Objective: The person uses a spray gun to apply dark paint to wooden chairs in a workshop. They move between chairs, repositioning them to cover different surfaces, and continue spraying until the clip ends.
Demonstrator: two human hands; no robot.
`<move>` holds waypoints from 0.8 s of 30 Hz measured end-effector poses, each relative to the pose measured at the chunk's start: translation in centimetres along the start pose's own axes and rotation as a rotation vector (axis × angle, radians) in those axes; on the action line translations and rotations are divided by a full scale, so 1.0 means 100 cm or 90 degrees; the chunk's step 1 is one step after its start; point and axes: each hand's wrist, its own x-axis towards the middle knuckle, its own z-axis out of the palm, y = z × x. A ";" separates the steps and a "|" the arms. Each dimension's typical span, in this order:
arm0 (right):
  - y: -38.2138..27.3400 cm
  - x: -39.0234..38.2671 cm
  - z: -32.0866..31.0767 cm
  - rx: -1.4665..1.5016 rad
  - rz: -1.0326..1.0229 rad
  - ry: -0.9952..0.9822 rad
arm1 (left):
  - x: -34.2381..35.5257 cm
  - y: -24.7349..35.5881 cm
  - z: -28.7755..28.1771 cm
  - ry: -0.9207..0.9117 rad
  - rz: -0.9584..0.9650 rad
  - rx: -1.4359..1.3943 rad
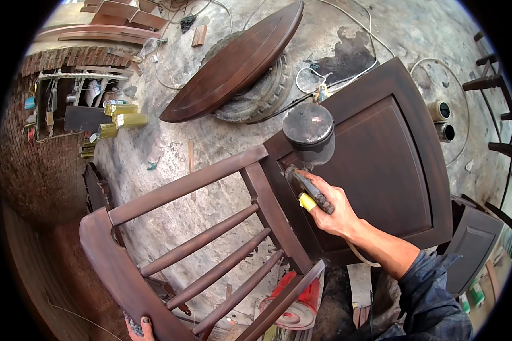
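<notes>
A dark brown wooden chair (375, 170) lies tilted across the middle of the view. Its panelled seat is on the right, its spindled back on the lower left. My right hand (334, 207) is wrapped around the dark handle of a spray gun (316, 190), with a round, paint-stained cup (309, 133) on top. The gun is above the chair where seat and back meet; its nozzle is hard to see. At the lower left, my left hand (147, 328) grips the chair's top rail (116, 267). Only its thumb and some of its edge show; the other fingers are hidden.
Beyond the chair, an oval wooden tabletop (233, 62) leans on a tyre (261, 94). Hoses (372, 34) trail over the stained concrete floor. Yellow cans (129, 120) stand by a brick wall at left. Two open cans (441, 111) and more dark chairs (500, 85) are at right; a red container (290, 304) sits below.
</notes>
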 end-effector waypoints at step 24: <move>0.000 0.010 0.006 0.017 0.031 -0.003 | -0.004 0.041 0.020 -0.022 0.009 0.101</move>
